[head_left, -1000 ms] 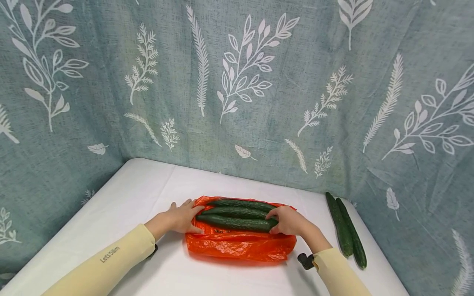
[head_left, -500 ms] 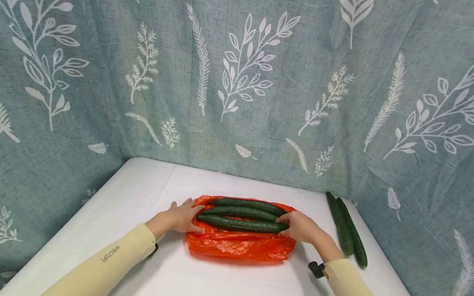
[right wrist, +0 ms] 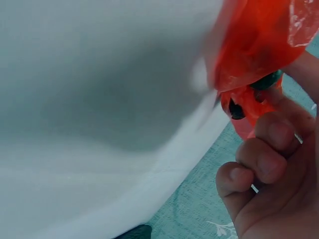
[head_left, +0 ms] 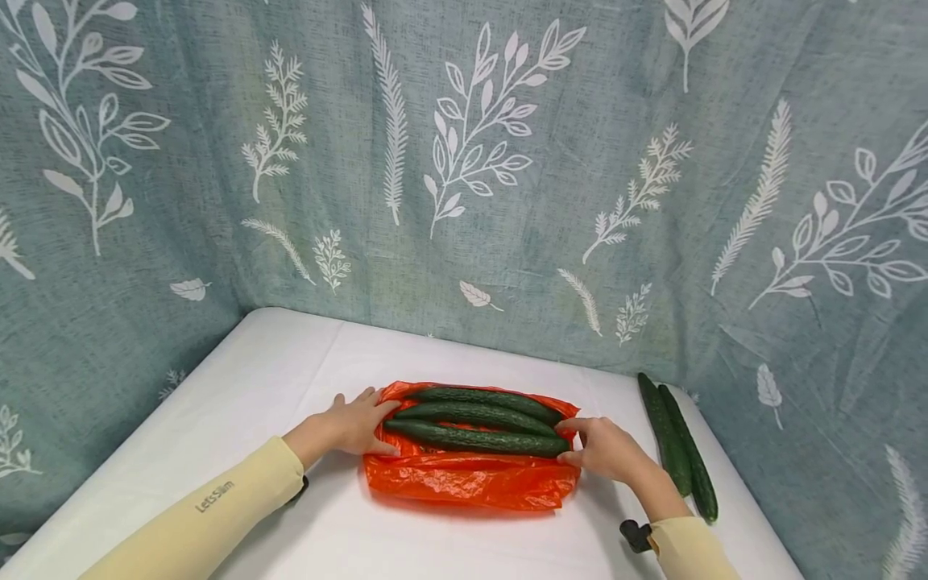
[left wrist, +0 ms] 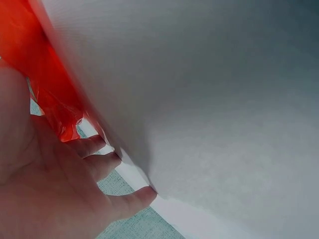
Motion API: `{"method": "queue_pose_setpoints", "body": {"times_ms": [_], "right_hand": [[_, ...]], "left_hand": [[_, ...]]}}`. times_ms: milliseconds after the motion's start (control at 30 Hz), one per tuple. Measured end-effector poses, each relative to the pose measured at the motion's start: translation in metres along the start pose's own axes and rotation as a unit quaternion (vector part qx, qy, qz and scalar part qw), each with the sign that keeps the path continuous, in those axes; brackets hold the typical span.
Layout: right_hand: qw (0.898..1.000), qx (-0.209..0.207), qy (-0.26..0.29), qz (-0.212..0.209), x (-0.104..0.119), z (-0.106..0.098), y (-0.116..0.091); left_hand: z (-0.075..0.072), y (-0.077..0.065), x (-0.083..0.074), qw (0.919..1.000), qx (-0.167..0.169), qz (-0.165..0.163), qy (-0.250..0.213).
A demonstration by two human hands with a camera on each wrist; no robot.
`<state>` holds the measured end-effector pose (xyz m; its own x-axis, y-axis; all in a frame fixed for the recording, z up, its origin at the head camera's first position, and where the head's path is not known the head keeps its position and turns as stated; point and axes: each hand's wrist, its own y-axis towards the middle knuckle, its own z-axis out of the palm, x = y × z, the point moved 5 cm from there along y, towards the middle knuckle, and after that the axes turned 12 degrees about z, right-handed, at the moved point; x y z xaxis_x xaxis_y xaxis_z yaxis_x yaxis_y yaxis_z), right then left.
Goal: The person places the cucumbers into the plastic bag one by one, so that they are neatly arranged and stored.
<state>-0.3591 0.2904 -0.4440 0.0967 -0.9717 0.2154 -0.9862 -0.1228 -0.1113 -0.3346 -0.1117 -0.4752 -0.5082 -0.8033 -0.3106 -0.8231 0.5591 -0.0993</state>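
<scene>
Three dark green cucumbers (head_left: 471,437) lie side by side on an opened red plastic bag (head_left: 471,482), its front part folded loosely toward the person. My left hand (head_left: 355,424) rests at the bag's left end with fingers spread; the left wrist view shows this hand (left wrist: 60,174) with fingertips close to the white tabletop. At the other end, my right hand (head_left: 607,447) has thumb and forefinger parted, their tips right at the cucumber ends and the bag's edge. In the right wrist view, the other fingers (right wrist: 266,154) curl beside the bag (right wrist: 254,45).
Two more cucumbers (head_left: 689,451) lie together on the right side of the white table (head_left: 304,524), near its edge. A blue-green curtain with white leaf prints (head_left: 464,177) hangs behind the table and along both sides.
My right hand has slid to the right along the cucumbers to their ends, uncovering more of them. The left hand, cucumbers and bag have stayed nearly in place.
</scene>
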Motion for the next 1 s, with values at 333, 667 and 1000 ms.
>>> {"method": "queue_pose_setpoints", "body": {"times_ms": [333,667,1000], "right_hand": [[0.999,0.008,-0.050,0.001,-0.005,0.001,0.002],[0.999,0.014,-0.050,0.001,-0.007,-0.004,0.007],[0.998,0.028,-0.056,-0.009,0.005,-0.016,0.006]], "left_hand": [[0.002,0.000,0.001,1.0000,0.002,0.000,-0.001],[0.000,-0.001,0.001,1.0000,0.002,0.000,-0.001],[0.001,-0.001,0.001,0.9999,0.006,-0.003,0.010]]}}
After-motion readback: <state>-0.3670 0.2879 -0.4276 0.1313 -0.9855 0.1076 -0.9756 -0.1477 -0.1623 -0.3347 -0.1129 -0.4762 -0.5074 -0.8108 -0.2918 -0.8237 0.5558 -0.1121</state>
